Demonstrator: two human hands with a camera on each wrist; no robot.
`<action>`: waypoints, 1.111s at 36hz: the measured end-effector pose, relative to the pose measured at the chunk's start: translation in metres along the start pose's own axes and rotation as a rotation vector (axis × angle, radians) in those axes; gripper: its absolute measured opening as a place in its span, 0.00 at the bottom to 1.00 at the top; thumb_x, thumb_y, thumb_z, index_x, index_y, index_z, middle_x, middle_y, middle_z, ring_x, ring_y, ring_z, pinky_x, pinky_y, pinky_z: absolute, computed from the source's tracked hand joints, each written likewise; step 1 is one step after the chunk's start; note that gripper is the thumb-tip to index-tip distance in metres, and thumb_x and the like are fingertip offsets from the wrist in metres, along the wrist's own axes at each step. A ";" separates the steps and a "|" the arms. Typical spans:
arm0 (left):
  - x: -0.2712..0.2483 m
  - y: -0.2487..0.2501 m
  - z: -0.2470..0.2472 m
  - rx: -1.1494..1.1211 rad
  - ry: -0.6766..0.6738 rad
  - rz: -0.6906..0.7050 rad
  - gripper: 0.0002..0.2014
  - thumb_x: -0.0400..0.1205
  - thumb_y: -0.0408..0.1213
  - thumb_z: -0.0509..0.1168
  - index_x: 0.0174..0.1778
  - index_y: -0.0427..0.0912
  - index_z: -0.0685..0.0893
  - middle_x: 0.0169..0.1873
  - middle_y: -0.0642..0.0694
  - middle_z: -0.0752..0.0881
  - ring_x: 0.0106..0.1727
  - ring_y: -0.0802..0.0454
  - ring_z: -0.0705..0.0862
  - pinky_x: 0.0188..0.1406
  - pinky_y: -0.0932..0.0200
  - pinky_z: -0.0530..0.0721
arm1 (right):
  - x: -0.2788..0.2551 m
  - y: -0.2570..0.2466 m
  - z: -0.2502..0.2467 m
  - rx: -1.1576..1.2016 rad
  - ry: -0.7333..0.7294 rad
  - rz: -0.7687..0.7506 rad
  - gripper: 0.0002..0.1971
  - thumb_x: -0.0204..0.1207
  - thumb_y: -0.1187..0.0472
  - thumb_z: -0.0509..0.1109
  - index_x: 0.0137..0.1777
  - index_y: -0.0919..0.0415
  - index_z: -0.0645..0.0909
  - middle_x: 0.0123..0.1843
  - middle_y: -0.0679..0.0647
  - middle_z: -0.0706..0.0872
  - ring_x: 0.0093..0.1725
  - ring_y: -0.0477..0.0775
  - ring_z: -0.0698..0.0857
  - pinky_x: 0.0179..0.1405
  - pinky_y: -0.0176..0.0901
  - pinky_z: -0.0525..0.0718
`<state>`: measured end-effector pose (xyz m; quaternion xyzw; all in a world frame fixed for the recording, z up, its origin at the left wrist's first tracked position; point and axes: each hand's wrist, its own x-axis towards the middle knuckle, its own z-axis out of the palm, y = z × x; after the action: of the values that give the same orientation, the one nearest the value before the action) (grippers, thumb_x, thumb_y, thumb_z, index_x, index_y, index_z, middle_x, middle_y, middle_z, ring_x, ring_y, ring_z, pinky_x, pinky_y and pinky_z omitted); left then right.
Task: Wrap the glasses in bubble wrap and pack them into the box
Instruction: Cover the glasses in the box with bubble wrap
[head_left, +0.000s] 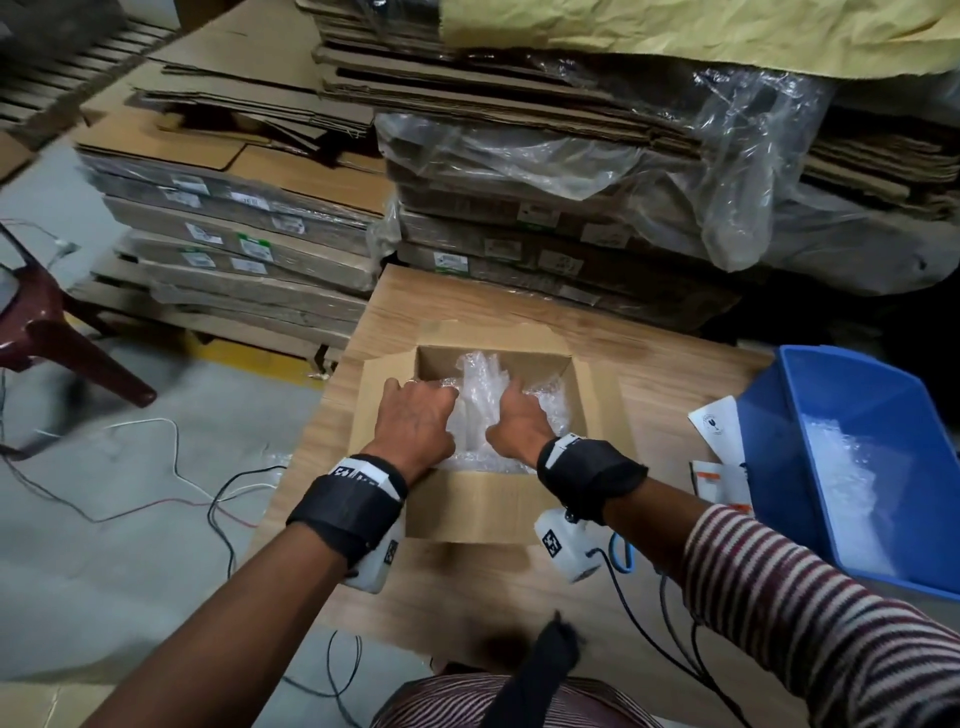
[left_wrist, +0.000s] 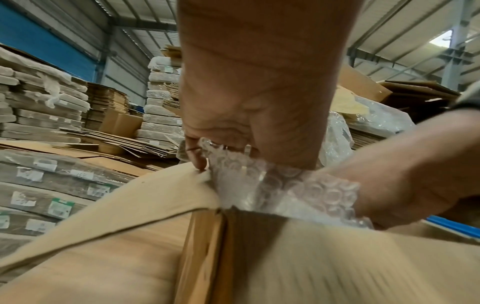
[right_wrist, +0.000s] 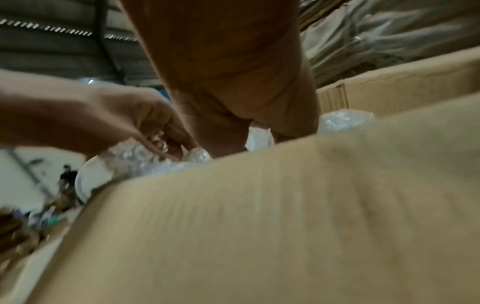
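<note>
An open cardboard box (head_left: 483, 506) stands on the wooden table, filled with clear bubble wrap (head_left: 483, 384). Both hands reach into it from the near side. My left hand (head_left: 426, 408) curls its fingers round a bubble-wrapped bundle (left_wrist: 272, 185) at the box's left wall. My right hand (head_left: 511, 410) grips the same bundle from the right, and the left wrist view shows this right hand (left_wrist: 405, 176) closed on the wrap. No bare glass shows through the wrap. In the right wrist view the box wall (right_wrist: 285, 205) hides my right fingertips.
A blue plastic bin (head_left: 779, 436) holding more bubble wrap (head_left: 852, 478) stands on the table at the right, with paper cards (head_left: 719, 431) beside it. Stacks of flat cardboard (head_left: 249, 244) rise behind the table. A maroon chair (head_left: 47, 332) and loose wires (head_left: 171, 467) are at the left.
</note>
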<state>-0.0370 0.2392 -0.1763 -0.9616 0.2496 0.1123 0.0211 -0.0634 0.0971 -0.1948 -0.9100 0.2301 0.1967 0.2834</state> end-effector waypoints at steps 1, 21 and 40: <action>-0.001 -0.002 0.001 -0.011 0.008 0.009 0.18 0.80 0.41 0.70 0.66 0.48 0.83 0.58 0.49 0.88 0.60 0.45 0.84 0.57 0.49 0.67 | -0.001 0.001 0.002 -0.020 0.007 -0.010 0.43 0.79 0.72 0.71 0.87 0.62 0.48 0.63 0.66 0.83 0.59 0.66 0.86 0.45 0.50 0.83; 0.007 -0.032 -0.031 -0.448 -0.252 -0.006 0.23 0.85 0.31 0.62 0.78 0.46 0.79 0.72 0.46 0.84 0.78 0.45 0.76 0.78 0.48 0.68 | -0.022 -0.001 -0.018 -0.057 -0.320 -0.302 0.18 0.74 0.42 0.81 0.58 0.52 0.88 0.55 0.51 0.86 0.49 0.52 0.88 0.39 0.38 0.83; 0.017 -0.036 -0.037 -0.494 -0.355 0.012 0.31 0.79 0.27 0.66 0.79 0.54 0.79 0.70 0.53 0.86 0.78 0.52 0.77 0.83 0.34 0.59 | -0.024 -0.036 0.017 0.303 -0.165 -0.231 0.10 0.76 0.69 0.71 0.33 0.63 0.82 0.33 0.56 0.87 0.37 0.58 0.91 0.34 0.45 0.90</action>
<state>0.0022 0.2591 -0.1451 -0.9013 0.2130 0.3363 -0.1707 -0.0679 0.1415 -0.1811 -0.8581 0.1272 0.2001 0.4554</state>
